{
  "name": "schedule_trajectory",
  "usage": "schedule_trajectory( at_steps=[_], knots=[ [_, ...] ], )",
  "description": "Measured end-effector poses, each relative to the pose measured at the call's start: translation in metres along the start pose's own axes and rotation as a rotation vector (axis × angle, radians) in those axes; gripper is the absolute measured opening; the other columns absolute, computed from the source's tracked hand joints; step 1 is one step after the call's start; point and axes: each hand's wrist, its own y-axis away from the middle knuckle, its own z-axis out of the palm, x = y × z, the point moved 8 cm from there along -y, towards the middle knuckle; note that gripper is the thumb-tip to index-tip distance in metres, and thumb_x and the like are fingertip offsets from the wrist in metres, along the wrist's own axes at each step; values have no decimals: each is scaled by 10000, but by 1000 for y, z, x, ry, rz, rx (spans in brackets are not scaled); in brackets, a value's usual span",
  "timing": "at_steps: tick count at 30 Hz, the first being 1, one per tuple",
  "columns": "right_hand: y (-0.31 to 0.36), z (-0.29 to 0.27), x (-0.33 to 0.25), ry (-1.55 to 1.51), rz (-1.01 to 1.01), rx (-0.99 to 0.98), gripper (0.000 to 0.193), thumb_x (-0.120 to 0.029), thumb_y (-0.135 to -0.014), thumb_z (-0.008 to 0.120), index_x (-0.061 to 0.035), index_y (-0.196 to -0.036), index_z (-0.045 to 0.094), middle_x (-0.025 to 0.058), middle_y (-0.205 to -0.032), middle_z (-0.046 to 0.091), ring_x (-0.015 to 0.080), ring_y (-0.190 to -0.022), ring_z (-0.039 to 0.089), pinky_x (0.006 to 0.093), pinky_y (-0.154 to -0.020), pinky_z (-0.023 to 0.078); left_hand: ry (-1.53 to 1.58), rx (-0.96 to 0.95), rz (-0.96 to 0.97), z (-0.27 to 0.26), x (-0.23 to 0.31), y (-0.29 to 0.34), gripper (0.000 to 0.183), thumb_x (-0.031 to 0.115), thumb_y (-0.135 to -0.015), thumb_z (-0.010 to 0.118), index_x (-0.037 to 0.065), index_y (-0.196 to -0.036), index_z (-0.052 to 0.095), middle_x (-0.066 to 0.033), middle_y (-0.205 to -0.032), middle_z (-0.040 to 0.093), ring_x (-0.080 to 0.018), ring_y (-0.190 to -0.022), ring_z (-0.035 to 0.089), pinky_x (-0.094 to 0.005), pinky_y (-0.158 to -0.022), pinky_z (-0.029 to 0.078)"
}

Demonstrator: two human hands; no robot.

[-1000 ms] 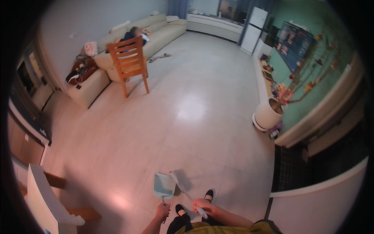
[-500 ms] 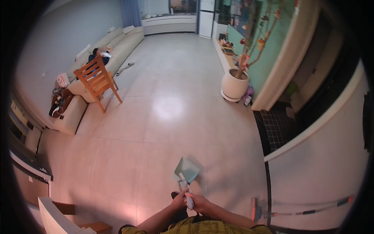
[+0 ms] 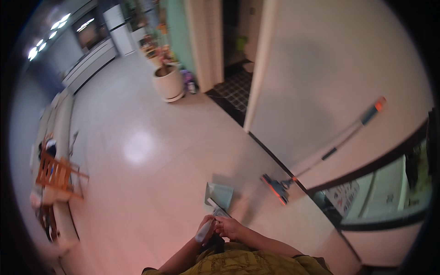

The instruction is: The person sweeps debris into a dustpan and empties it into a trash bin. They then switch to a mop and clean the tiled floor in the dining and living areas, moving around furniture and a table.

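A pale green dustpan (image 3: 222,196) hangs in front of me, above or on the floor; its exact height I cannot tell. Its whitish handle (image 3: 205,230) runs back to my body. My left hand (image 3: 206,223) is closed around this handle, whose rounded end sticks out below the fingers. Right beside it, my right hand (image 3: 229,227) has its fingers curled in against the handle, touching the left hand. A light strip and a greyish piece lie between the hands and the pan, too blurred to name.
A floor mop (image 3: 275,188) with a grey and orange head leans on the white wall to the right. Ahead stand a white plant pot (image 3: 168,84) and a doorway with dark tiles (image 3: 233,90). At left are a wooden chair (image 3: 54,172), a pale sofa (image 3: 62,114) and a person on it.
My view has swung right, so the mop now shows fully and the chair sits at the left rim. The dustpan stays in my hands, its handle end now tilted to the left.
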Motion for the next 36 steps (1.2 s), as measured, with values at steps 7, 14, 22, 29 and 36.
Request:
schedule_trajectory(
  at_steps=[7,14,22,29,36],
  knots=[
    [-7,-118,47,-316,-34,214,281,-327,-771,484,-74,-880,429,86,-758,495,180,-646,479,273,-530,374,-1118,-155,-150,47,-19,-6,172,173,-810,429,76,-950,403,11,-592,416,-72,-493,389,-205,-438,337],
    [-10,-193,107,-770,-239,167,355,-409,-775,443,-65,-861,423,98,-719,490,204,-659,491,280,-543,412,-1033,-841,-303,128,-85,12,303,22,-734,519,83,-1001,391,-51,-825,491,-111,-679,482,-219,-543,408],
    [133,-210,54,-880,-866,227,269,-356,-699,568,-119,-784,473,34,-693,502,196,-666,516,339,-631,445,-1152,-1069,-299,215,-183,1,304,117,-716,532,55,-987,407,-150,-782,528,-230,-761,535,-305,-671,408],
    [152,-383,73,-1169,-880,401,203,-203,-697,498,-29,-788,444,112,-644,496,233,-551,508,348,-522,453,-1543,-1151,-175,330,-256,0,409,180,-782,468,78,-1156,334,-123,-915,512,-181,-795,510,-277,-703,400],
    [204,-507,52,-1314,-701,135,329,-253,-685,463,26,-841,387,175,-664,478,288,-566,496,388,-540,446,-1558,-806,-94,378,-263,-38,484,250,-776,479,107,-1201,298,-178,-1030,457,-230,-779,535,-291,-691,417]
  ],
)
